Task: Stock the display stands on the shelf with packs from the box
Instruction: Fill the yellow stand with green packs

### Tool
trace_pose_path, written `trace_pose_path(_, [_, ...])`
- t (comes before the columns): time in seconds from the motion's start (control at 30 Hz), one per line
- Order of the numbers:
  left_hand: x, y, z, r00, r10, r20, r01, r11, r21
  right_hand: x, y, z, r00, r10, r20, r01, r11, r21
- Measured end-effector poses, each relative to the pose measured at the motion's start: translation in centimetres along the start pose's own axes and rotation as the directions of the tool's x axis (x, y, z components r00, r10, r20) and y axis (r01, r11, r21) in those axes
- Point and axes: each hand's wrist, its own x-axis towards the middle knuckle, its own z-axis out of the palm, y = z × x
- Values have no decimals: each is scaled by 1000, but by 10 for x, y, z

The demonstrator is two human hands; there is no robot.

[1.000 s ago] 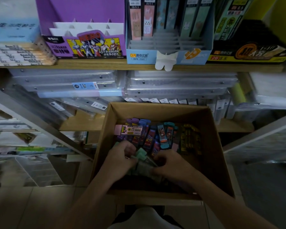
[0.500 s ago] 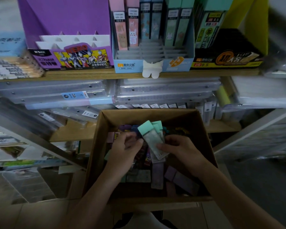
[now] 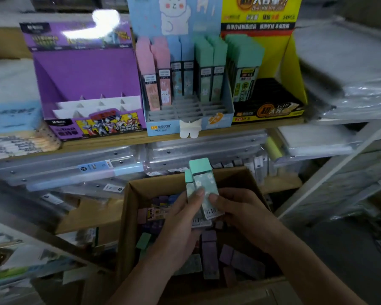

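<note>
A small stack of mint-green packs point(image 3: 201, 179) stands upright above the cardboard box point(image 3: 128, 216). My left hand point(image 3: 183, 223) grips the stack from the left, thumb across its front. My right hand point(image 3: 240, 210) pinches its lower right side. Inside the box lie several loose purple, pink and green packs point(image 3: 209, 252). On the wooden shelf above, the light-blue display stand point(image 3: 216, 117) holds pink, blue and green packs in its back row, with its front slots bare. A purple stand point(image 3: 86, 84) sits to its left and a yellow-black stand point(image 3: 271, 106) to its right.
Clear plastic cases point(image 3: 75, 166) fill the shelf level under the stands, just behind the box. Wrapped stacks of stock point(image 3: 348, 73) lie at the right. A white metal rack frame point(image 3: 330, 179) slants past the box on the right.
Both hands have lifted the green packs out of the box and raised them upright. My view has tilted up toward the display stands.
</note>
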Motion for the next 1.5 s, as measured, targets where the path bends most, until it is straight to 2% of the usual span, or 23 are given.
trace_pose_path(0.13, [-7,10,5,999,40,25,-40,999,-18,-16,-14,11,993,-83,-81,76,994,-83])
trace_pose_path(0.37, [-22,22,28,991,124,47,-126,991,47,-35,-41,16,956,-250,-156,214,953,-216])
trace_pose_path(0.57, [-22,38,62,982,177,70,-180,983,44,-41,-75,-7,899,-420,-127,309,812,-495])
trace_pose_path(0.7, [-17,44,94,972,231,46,-233,972,42,-39,-111,-37,910,-413,-32,346,800,-491])
trace_pose_path(0.8, [-10,47,124,959,280,49,-283,957,58,-33,-141,-63,903,-425,57,409,814,-412])
trace_pose_path(0.9, [-1,47,156,938,345,32,-346,933,99,-28,-172,-84,888,-457,53,443,818,-368])
trace_pose_path(1.03, [14,44,196,906,422,-27,-413,897,155,-14,-207,-110,864,-493,103,487,764,-423])
trace_pose_path(1.17, [26,46,227,863,491,-116,-467,865,183,-2,-233,-130,871,-471,142,487,784,-384])
trace_pose_path(1.37, [33,61,231,780,571,-255,-546,821,168,13,-272,-144,778,-587,224,623,674,-398])
trace_pose_path(1.5, [40,70,217,754,615,-233,-585,789,190,32,-297,-146,718,-651,246,679,578,-452])
